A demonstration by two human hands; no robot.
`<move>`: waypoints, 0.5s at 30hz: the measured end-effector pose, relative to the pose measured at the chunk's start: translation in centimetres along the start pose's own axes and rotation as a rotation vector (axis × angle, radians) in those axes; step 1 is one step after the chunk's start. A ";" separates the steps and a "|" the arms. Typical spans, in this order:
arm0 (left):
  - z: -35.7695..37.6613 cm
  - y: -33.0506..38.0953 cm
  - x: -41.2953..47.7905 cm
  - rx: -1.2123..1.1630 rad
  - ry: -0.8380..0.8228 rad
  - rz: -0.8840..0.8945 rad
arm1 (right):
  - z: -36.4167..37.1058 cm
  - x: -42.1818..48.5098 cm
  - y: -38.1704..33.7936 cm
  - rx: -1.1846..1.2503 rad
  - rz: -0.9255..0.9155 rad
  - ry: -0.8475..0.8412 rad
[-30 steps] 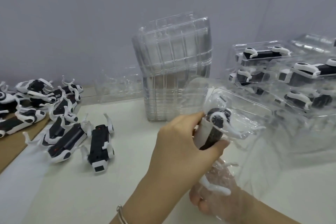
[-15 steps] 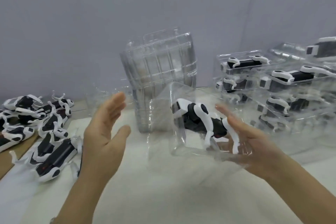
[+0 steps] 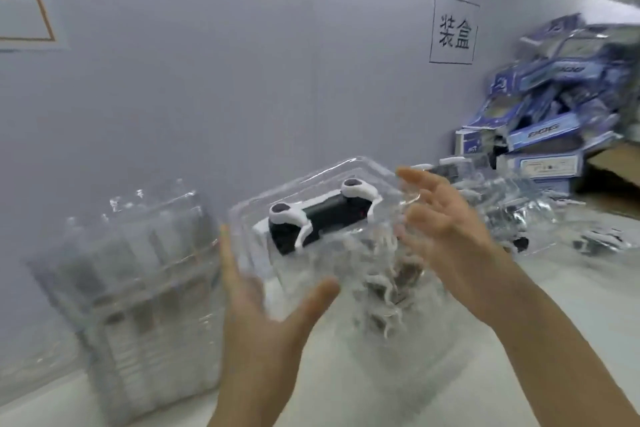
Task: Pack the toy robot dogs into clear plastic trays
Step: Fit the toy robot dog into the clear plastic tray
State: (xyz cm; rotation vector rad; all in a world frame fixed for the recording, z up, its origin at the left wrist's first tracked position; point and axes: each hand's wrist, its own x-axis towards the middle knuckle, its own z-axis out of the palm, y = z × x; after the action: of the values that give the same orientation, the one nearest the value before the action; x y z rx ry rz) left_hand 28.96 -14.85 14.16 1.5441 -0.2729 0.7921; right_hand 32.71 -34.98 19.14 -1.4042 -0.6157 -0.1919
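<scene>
Clear empty trays [image 3: 138, 288] stand stacked at left. Beside them the left hand [image 3: 263, 308], fingers straight, flattens against the filled tray [image 3: 346, 168], toy robot dog [image 3: 322, 218] lying inside; the right hand [image 3: 446, 229], fingers spread, braces its other side. Squeeze evenly, keeping it level, toward the packed pile [image 3: 512, 215].

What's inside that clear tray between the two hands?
One black-and-white toy dog lies inside the clear tray, held between the left hand and right hand. Its underside and lower legs are lost in glare and blur.
</scene>
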 end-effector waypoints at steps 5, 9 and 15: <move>6.6 0.4 4.1 0.167 -0.275 -0.255 | -4.5 5.9 1.9 -0.401 -0.037 0.309; 7.9 -2.2 5.3 0.149 -0.362 -0.488 | -7.8 8.1 6.0 -0.733 0.249 0.276; 9.2 -3.1 5.1 -0.095 -0.358 -0.580 | -8.0 7.0 6.5 -0.813 0.109 0.448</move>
State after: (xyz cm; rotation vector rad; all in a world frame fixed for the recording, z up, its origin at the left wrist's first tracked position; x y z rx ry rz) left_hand 37.48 -21.62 15.39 1.5576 -0.1076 0.0464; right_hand 43.98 -39.87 16.76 -2.0786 -0.0646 -0.7044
